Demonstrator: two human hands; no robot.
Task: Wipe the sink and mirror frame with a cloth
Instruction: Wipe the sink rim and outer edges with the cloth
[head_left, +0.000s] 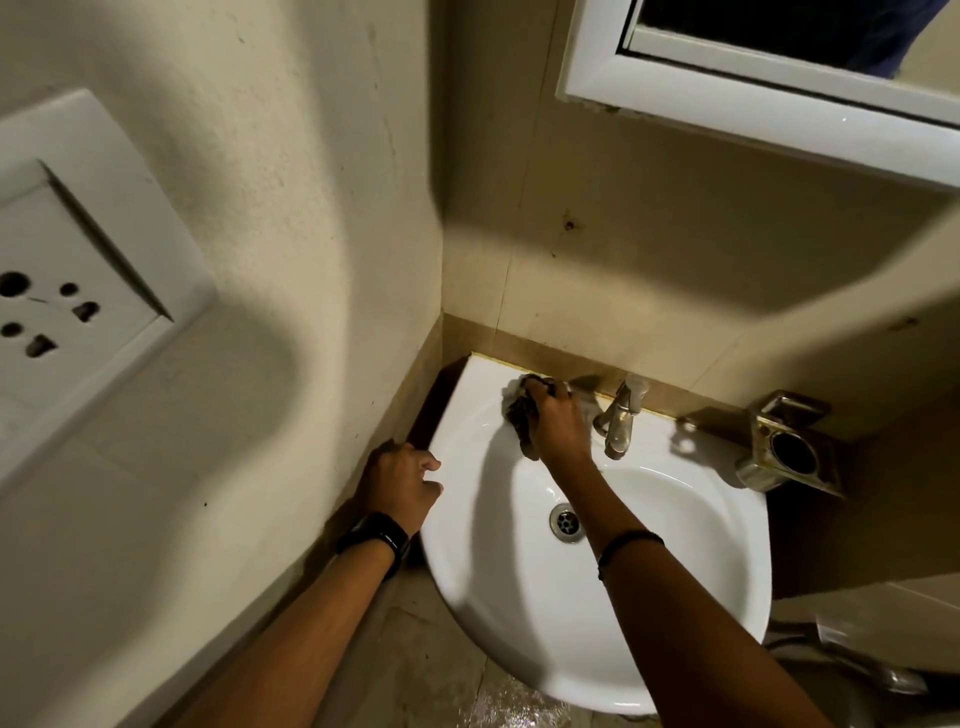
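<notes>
Might have flicked drips toward the wall socket (78, 301) far on the left, if wiped too fast with a wet cloth. Might have slipped off the smooth left edge of the sink (467, 571), and lost balance while leaning so far in. Might have bumped knuckles on the tap (621, 415), just beside the wiping spot. Might have knocked the metal holder (789, 452) further right, if swept too wide. Might have missed the narrow strip along the back wall, dark and hard to see there. Not yet touched the mirror frame (727, 114) up at the top right, so likely only partway done.

Held on with the left hand (402, 483), fingers curled shut over the left edge of the sink, thumb side up. Wore a dark watch (374, 538) on that wrist. Kept that arm bent and low, near the wall.

Reached the right arm straight across the bowl, over the drain (566, 519). Wore a thin dark band (628, 545) on that wrist. Pressed the right hand (558, 426) down on the back left corner of the sink, fingers closed tight around the dark cloth (522, 415). Bunched the cloth up, some of it under the palm and some hanging down toward the bowl, just left of the tap.
</notes>
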